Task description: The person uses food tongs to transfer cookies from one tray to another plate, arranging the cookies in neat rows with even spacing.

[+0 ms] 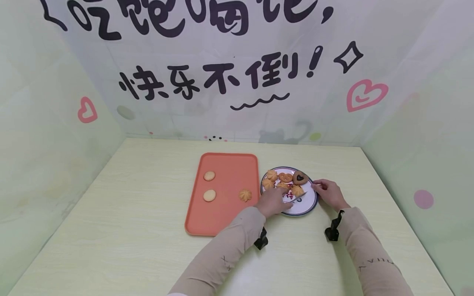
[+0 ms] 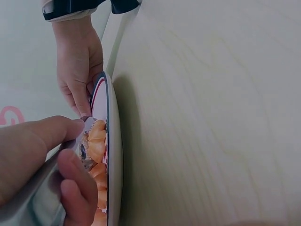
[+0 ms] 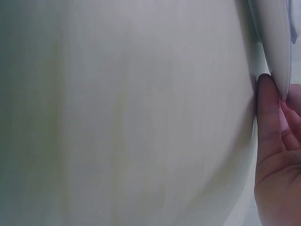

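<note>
My left hand (image 1: 273, 202) holds metal tongs (image 2: 44, 188) over a white plate (image 1: 301, 207) with a dark blue rim. The serrated tip of the tongs lies close to a flower-shaped cookie (image 1: 297, 190); I cannot tell whether it grips it. Several cookies lie on the plate, among them a pretzel-shaped cookie (image 1: 285, 177) and a brown heart-shaped cookie (image 1: 300, 178) with a dark centre. My right hand (image 1: 331, 193) pinches the plate's right edge, with a finger under the rim in the right wrist view.
An orange tray (image 1: 226, 216) lies left of the plate. On it are two pale round cookies (image 1: 209, 195) and a flower-shaped cookie (image 1: 245, 195). The light wooden table (image 1: 122, 213) is bounded by printed cloth walls (image 1: 418, 135) at the back and sides.
</note>
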`<state>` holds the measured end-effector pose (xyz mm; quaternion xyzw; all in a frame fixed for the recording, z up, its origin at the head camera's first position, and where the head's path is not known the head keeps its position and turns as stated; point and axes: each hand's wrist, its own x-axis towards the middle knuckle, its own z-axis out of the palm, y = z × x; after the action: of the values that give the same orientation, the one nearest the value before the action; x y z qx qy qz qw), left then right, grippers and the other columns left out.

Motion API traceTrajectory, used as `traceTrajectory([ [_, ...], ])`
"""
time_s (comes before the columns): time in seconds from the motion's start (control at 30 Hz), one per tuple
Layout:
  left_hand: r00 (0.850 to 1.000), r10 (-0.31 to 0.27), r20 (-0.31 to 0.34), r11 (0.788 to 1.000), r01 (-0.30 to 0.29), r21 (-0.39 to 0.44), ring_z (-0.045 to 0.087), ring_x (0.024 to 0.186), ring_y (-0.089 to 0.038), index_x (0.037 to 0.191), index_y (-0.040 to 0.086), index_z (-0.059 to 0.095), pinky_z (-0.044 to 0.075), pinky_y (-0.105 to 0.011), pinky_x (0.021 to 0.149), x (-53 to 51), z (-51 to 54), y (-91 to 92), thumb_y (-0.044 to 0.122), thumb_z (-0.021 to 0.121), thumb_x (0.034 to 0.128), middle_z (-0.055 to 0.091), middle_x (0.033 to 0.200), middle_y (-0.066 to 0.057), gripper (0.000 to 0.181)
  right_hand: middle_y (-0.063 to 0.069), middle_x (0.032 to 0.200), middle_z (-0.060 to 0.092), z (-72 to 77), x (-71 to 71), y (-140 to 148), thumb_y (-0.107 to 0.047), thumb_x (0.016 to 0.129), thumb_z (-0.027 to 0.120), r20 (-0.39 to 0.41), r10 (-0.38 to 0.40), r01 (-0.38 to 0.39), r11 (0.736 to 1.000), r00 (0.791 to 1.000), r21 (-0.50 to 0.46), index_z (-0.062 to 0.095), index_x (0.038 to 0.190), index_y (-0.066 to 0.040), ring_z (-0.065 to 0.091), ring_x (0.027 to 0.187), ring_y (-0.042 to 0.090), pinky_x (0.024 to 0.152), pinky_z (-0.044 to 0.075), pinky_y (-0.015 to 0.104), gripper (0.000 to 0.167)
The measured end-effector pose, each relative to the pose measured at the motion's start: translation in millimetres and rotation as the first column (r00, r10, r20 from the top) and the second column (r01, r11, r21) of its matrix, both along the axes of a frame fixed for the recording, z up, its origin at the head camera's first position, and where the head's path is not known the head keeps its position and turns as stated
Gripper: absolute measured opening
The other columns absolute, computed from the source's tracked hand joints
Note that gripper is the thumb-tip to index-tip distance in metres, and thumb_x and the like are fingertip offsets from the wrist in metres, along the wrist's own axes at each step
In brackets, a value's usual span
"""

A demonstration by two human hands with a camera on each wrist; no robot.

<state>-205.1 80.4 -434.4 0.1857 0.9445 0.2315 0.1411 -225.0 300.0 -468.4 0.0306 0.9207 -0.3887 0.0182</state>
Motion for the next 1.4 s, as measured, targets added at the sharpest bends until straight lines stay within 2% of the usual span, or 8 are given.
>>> traceTrajectory([
  [0.2, 0.999, -0.038, -0.014, 0.999, 0.038, 0.020, 0.057, 0.062, -0.007, 0.125, 0.019, 0.053, 0.042, -0.019, 0.059, 0.6, 5.9, -6.7, 0.039, 0.063, 0.0804, 0.065, 0.093, 0.005, 0.050, 0.011, 0.084, 0.057, 0.7, 0.2, -1, -0.023, 0.091, 0.050, 0.003, -0.002, 0.002, 1.000, 1.000, 0.004, 0.053, 0.115, 0.007, 0.048, 0.070, 0.017, 0.058, 0.040, 0.024, 0.038],
  [0.37, 0.993, -0.093, -0.070, 0.994, 0.097, 0.048, 0.053, 0.097, -0.007, 0.125, 0.016, 0.053, 0.041, -0.022, 0.076, -1.4, 16.8, -20.5, 0.038, 0.061, 0.0823, 0.057, 0.117, 0.005, 0.048, 0.012, 0.084, 0.057, 0.0, 0.2, 0, -0.023, 0.091, 0.051, 0.001, -0.005, 0.005, 1.000, 1.000, 0.000, 0.054, 0.115, 0.006, 0.048, 0.071, 0.017, 0.059, 0.040, 0.024, 0.038],
  [0.5, 0.991, -0.111, -0.072, 0.991, 0.116, 0.069, 0.056, 0.083, -0.011, 0.129, 0.014, 0.049, 0.044, -0.026, 0.069, -3.6, 27.2, -35.8, 0.036, 0.059, 0.0836, 0.056, 0.118, 0.001, 0.051, 0.012, 0.085, 0.057, -0.5, 0.1, 0, -0.024, 0.091, 0.051, 0.000, -0.004, 0.004, 1.000, 1.000, -0.004, 0.054, 0.115, 0.006, 0.048, 0.072, 0.017, 0.060, 0.041, 0.024, 0.039],
  [0.7, 0.991, -0.111, -0.073, 0.991, 0.116, 0.068, 0.055, 0.096, -0.012, 0.136, 0.016, 0.038, 0.043, -0.027, 0.078, -6.0, 26.6, -63.3, 0.035, 0.058, 0.0845, 0.050, 0.126, 0.000, 0.058, 0.012, 0.085, 0.057, -0.3, 0.0, 0, -0.025, 0.091, 0.050, -0.009, 0.006, -0.006, 1.000, 1.000, 0.000, 0.053, 0.115, 0.007, 0.048, 0.072, 0.017, 0.059, 0.040, 0.024, 0.040],
  [0.8, 0.995, -0.083, -0.050, 0.993, 0.086, 0.077, 0.055, 0.081, -0.012, 0.134, 0.015, 0.041, 0.044, -0.027, 0.066, -6.6, 26.0, -77.4, 0.034, 0.059, 0.0838, 0.057, 0.117, 0.000, 0.057, 0.012, 0.085, 0.056, -0.9, 0.0, 1, -0.025, 0.091, 0.050, -0.009, 0.006, -0.006, 1.000, 1.000, 0.008, 0.054, 0.114, 0.007, 0.047, 0.072, 0.018, 0.059, 0.040, 0.024, 0.039],
  [1.0, 0.998, -0.058, -0.030, 0.991, 0.061, 0.121, 0.037, 0.122, -0.016, 0.135, 0.022, 0.039, 0.035, -0.035, 0.094, -3.6, 25.2, -114.0, 0.040, 0.056, 0.0850, 0.041, 0.134, 0.004, 0.056, 0.012, 0.085, 0.056, -2.2, -1.3, 2, -0.025, 0.091, 0.050, -0.013, 0.011, -0.010, 1.000, 1.000, 0.019, 0.054, 0.114, 0.006, 0.047, 0.072, 0.018, 0.060, 0.040, 0.025, 0.039],
  [1.3, 0.999, -0.025, -0.031, 0.991, 0.029, 0.128, 0.043, 0.115, -0.012, 0.132, 0.026, 0.044, 0.041, -0.034, 0.086, 1.8, 14.9, -152.7, 0.047, 0.059, 0.0800, 0.045, 0.130, 0.007, 0.058, 0.013, 0.086, 0.057, -1.1, -1.5, 1, -0.024, 0.091, 0.051, -0.011, 0.006, -0.006, 1.000, 1.000, 0.017, 0.054, 0.114, 0.006, 0.048, 0.072, 0.017, 0.060, 0.041, 0.025, 0.039],
  [1.4, 0.999, -0.036, -0.014, 0.986, 0.038, 0.164, 0.053, 0.074, -0.008, 0.131, 0.024, 0.045, 0.044, -0.028, 0.061, 2.5, 10.0, -161.5, 0.041, 0.061, 0.0805, 0.057, 0.109, 0.004, 0.056, 0.013, 0.087, 0.057, -1.4, -1.4, 1, -0.024, 0.091, 0.050, 0.000, 0.005, -0.005, 1.000, 1.000, 0.016, 0.054, 0.115, 0.006, 0.047, 0.073, 0.018, 0.061, 0.040, 0.025, 0.039],
])
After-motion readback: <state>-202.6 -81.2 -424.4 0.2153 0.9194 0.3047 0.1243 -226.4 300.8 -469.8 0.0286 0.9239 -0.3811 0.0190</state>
